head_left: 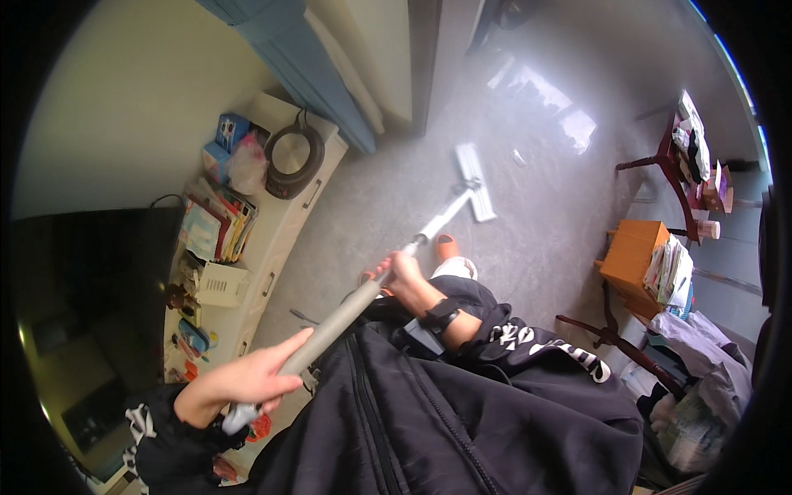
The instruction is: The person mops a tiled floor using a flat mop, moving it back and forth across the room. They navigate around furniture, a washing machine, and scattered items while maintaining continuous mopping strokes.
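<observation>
A flat mop with a pale rectangular head [475, 183] rests on the grey floor, its pole running back towards me at a slant. My left hand [263, 375] holds the thick grey grip near the pole's top end, its forefinger stretched along the grip. Lower down, my right hand [402, 272] is closed around the pole just below the grip. A dark strap with a grey box-like thing sits at my right wrist. An orange shoe [446, 247] shows on one foot, a little behind the mop head; the other foot is mostly hidden by the pole and my hand.
Along the left wall stands a low white cabinet [278, 247] bearing a pan-like round appliance [294, 154], books and boxes. A blue curtain [297, 62] hangs beyond it. On the right are dark red wooden chair legs [671, 173], an orange-brown wooden stool [628, 260] with papers, and piled bags or cloth [705, 371].
</observation>
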